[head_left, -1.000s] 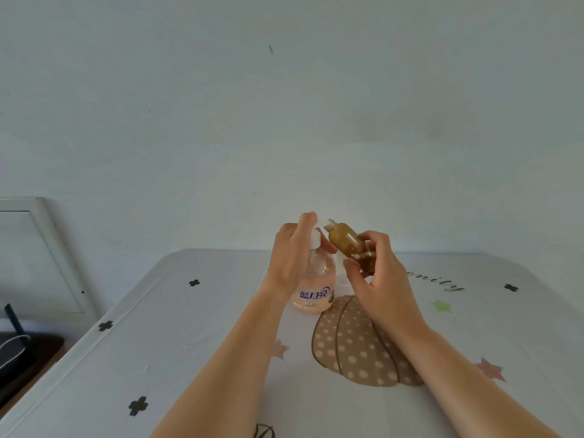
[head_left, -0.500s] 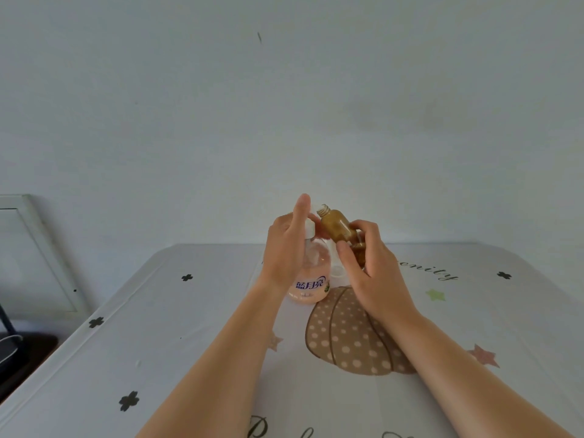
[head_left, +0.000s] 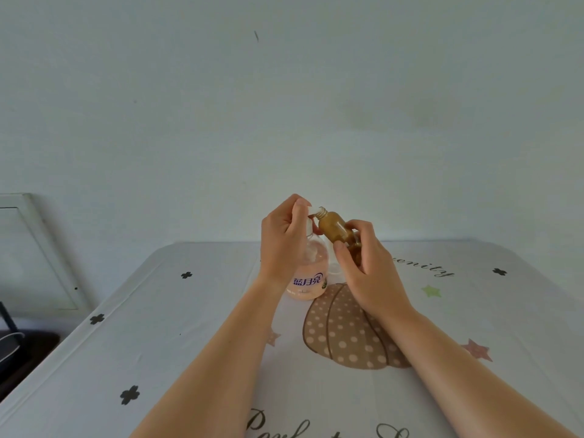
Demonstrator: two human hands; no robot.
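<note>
**Little bottle finally lined up with the pump**

So the left hand [head_left: 281,241] is wrapped over the white plastic pump head [head_left: 313,212] of the clear, rounded pink soap bottle [head_left: 308,275], with the forefinger curled down on top. Half a second ago that finger was sticking straight up, so it has only just settled onto the pump.

The right hand [head_left: 369,273] is clamped round the lower half of a small brown-amber plastic bottle [head_left: 331,229] with no cap on. It's tilted so the threaded mouth points up and left at the nozzle. A second ago the mouth sat a bit off to the right of the left hand's fingers. Now it's right at the nozzle tip, touching or as good as.

The pink soap bottle stands on the table [head_left: 189,327] directly under the left hand, just beyond the brown polka-dot pumpkin print [head_left: 344,336] that lies under the right wrist.

My read: the aiming is done and the press comes next. I can't tell if any soap is coming out yet. That mouth is narrow, so if the amber one drifts mid-press, soap will probably dribble down the outside.
</note>
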